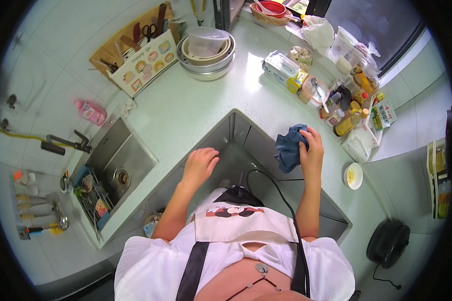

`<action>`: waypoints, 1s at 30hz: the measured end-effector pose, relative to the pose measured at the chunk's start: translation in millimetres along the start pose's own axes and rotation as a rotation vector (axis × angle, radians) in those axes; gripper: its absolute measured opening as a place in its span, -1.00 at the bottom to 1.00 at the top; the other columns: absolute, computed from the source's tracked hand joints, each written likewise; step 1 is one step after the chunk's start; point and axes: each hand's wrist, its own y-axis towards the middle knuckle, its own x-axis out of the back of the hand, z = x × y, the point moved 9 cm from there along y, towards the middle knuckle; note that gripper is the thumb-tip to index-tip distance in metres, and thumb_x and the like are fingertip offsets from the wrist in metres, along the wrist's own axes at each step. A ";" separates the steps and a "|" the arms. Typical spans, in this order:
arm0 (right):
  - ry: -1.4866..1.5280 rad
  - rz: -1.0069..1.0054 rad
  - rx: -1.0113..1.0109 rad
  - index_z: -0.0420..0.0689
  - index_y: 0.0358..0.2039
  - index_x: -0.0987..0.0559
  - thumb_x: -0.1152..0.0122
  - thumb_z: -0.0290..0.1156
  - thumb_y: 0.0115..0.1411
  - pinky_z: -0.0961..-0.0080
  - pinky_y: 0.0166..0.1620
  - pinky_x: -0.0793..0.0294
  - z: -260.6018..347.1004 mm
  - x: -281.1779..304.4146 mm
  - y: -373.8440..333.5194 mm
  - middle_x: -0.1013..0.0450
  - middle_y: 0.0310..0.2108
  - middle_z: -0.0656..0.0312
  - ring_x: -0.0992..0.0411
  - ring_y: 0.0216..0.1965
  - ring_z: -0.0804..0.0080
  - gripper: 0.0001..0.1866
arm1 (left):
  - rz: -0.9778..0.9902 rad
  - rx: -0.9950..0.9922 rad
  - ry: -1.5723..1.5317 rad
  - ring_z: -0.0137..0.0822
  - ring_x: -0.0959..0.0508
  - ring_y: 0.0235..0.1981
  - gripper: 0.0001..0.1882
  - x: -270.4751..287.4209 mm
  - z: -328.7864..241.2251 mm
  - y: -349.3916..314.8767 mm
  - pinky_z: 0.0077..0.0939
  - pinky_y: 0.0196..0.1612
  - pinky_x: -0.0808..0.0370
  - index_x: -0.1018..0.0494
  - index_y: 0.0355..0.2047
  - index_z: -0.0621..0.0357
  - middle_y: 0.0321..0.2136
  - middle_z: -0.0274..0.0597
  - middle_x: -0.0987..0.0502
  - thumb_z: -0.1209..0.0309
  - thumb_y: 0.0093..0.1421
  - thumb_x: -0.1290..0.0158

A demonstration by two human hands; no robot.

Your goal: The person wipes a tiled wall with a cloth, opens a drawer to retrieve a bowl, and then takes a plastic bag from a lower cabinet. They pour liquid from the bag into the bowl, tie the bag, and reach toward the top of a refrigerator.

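A crumpled dark blue cloth (288, 149) is bunched in my right hand (312, 147), at the inner edge of the pale countertop (201, 113) on the right. My fingers wrap over the cloth's right side, and part of it hangs past the counter edge. My left hand (201, 164) holds nothing. It hovers in front of the counter's left inner edge, palm turned inward, with the fingers stretched out and the thumb a little apart.
A steel sink (120, 168) with a dish rack lies left. Stacked bowls (206, 52) and a knife holder (143, 65) stand at the back. Bottles (349, 122), a box (285, 67) and a lidded container (314, 92) crowd the right. A small white bowl (353, 176) sits near my right forearm.
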 end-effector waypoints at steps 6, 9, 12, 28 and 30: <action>-0.032 -0.095 0.021 -0.15 -0.26 -0.47 -0.06 -0.66 -0.10 0.39 -0.07 -0.31 -23.6 -3.7 54.5 -0.33 -0.12 0.07 -0.31 -0.11 0.12 -0.68 | 0.152 -0.001 -0.083 -0.19 -0.46 -0.32 -0.83 -43.8 20.4 45.3 -0.36 -0.27 -0.37 -0.44 -0.37 0.16 -0.35 -0.21 -0.47 0.36 0.05 0.01; -0.084 -0.140 -0.019 -0.14 -0.25 -0.47 -0.05 -0.62 -0.06 0.39 -0.08 -0.31 -29.1 14.3 68.3 -0.33 -0.11 0.09 -0.33 -0.11 0.14 -0.71 | 0.203 -0.077 -0.125 -0.17 -0.46 -0.35 -0.85 -67.1 12.6 94.9 -0.34 -0.30 -0.38 -0.44 -0.39 0.15 -0.36 -0.20 -0.47 0.38 0.04 0.00; -0.119 -0.198 -0.157 -0.12 -0.25 -0.47 -0.05 -0.57 -0.02 0.40 -0.08 -0.31 -54.2 36.1 69.8 -0.34 -0.11 0.11 -0.33 -0.11 0.16 -0.73 | 0.186 -0.253 -0.147 -0.12 -0.47 -0.38 -0.86 -77.9 -17.7 161.5 -0.35 -0.33 -0.41 -0.44 -0.38 0.16 -0.36 -0.16 -0.47 0.41 0.02 -0.02; -0.202 -0.298 -0.770 -0.13 -0.27 -0.48 -0.06 -0.47 0.02 0.50 -0.31 -0.39 -114.4 77.0 -85.3 -0.42 -0.31 0.17 -0.42 -0.37 0.33 -0.78 | 0.598 -0.616 -0.311 -0.11 -0.47 -0.32 -0.85 -193.4 -126.3 205.6 -0.32 -0.26 -0.40 -0.45 -0.37 0.15 -0.32 -0.15 -0.48 0.42 0.02 -0.02; -0.262 -0.346 -0.831 -0.12 -0.26 -0.48 -0.06 -0.47 0.01 0.48 -0.31 -0.38 -108.3 92.4 -108.9 -0.42 -0.31 0.18 -0.42 -0.37 0.31 -0.78 | 0.685 -0.702 -0.348 -0.12 -0.47 -0.32 -0.84 -207.5 -151.4 186.4 -0.32 -0.26 -0.40 -0.46 -0.37 0.16 -0.32 -0.14 -0.48 0.41 0.01 -0.02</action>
